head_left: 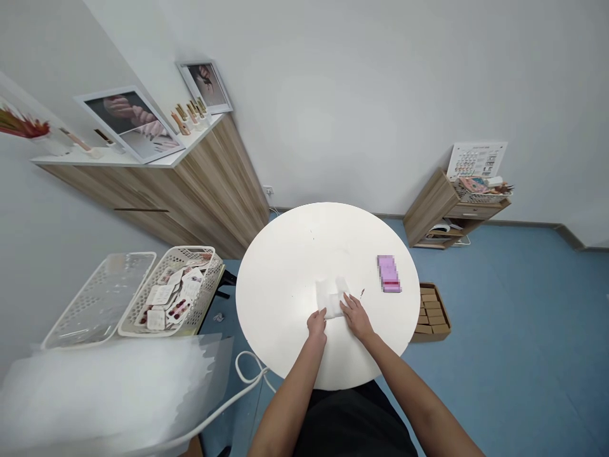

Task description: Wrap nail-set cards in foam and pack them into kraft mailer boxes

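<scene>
A thin, white, translucent sheet (329, 295), soft-looking and partly folded, lies on the round white table (280, 266) in front of me. My left hand (316, 322) is closed at its lower left corner, thumb and fingers pinching the edge. Across the right part of the sheet rests my right hand (356, 315), its fingers spread and lying on the folded flap. Whether the sheet is paper or plastic, I cannot tell. A pixelated purple, box-like thing (389, 273) lies to the right, apart from both hands. Small dark red specks (362, 292) mark the tabletop beside my right hand.
At left stand a white basket (214, 270) of small packets and a stack of translucent white sheets (104, 387). A cardboard box (447, 327) of small brown boxes sits on the floor at right. Behind are a wooden cabinet (214, 178) and a low shelf unit (428, 203). A white cable (247, 381) loops near the table.
</scene>
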Demonstrator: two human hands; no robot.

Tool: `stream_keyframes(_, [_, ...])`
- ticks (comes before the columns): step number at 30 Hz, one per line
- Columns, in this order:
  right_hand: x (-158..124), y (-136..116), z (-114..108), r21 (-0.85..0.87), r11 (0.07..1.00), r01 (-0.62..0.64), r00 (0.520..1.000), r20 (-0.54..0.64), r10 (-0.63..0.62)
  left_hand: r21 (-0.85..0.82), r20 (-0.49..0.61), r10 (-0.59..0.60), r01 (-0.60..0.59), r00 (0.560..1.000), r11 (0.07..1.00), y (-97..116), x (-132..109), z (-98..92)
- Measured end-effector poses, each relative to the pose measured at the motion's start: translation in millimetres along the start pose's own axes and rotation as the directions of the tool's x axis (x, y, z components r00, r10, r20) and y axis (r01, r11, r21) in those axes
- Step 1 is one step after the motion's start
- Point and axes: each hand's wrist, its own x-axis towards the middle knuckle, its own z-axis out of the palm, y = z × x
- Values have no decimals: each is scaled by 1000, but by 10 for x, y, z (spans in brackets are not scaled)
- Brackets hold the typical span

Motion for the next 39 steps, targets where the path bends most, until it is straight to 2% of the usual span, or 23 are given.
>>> stream_keyframes(4, [13,-21,-41,-7,1000,-4,1000,11,4,17,68,142,-143,988,990,125,-80,124])
stream_keyframes(6, [19,-44,-69,-7,1000,-30,999,20,31,52,113,247,-254,962,966,174,-143,190])
stream_keyframes(8, [24,-70,-95,-4,998,-69,997,32,69,122,197,385,-412,902,903,200,-203,247])
stream_keyframes(10, [29,-89,-117,7,995,-98,994,49,98,195,289,499,-561,817,805,202,-249,279])
stream_keyframes(11, [32,-94,-126,20,994,-105,993,61,104,225,323,535,-612,781,758,196,-266,283])
stream_keyframes(14, [47,-85,-156,83,990,-113,990,94,105,278,390,585,-697,711,661,167,-293,258])
stream_keyframes(20, [98,44,-229,366,921,-133,987,137,88,353,584,560,-805,587,476,151,-255,162])
stream_keyframes(24, [141,187,-285,529,814,-239,971,148,189,383,727,516,-891,453,242,155,-197,133])
stream_keyframes(26, [185,228,-344,577,766,-283,959,149,242,406,779,476,-907,409,115,161,-174,136])
stream_keyframes(29, [299,203,-464,553,783,-285,954,85,287,435,824,416,-900,384,-32,180,-146,150])
stream_keyframes(32, [441,108,-541,436,883,-175,983,20,185,443,845,385,-889,371,-116,201,-110,153])
stream_keyframes(35, [550,53,-518,350,935,-52,996,89,22,432,859,375,-887,349,-163,211,-67,143])
stream_keyframes(37, [593,68,-464,312,948,-56,988,156,7,425,863,375,-889,339,-173,214,-36,138])
stream_keyframes(39, [624,108,-409,312,943,-119,975,217,51,417,866,370,-894,337,-162,224,0,136])
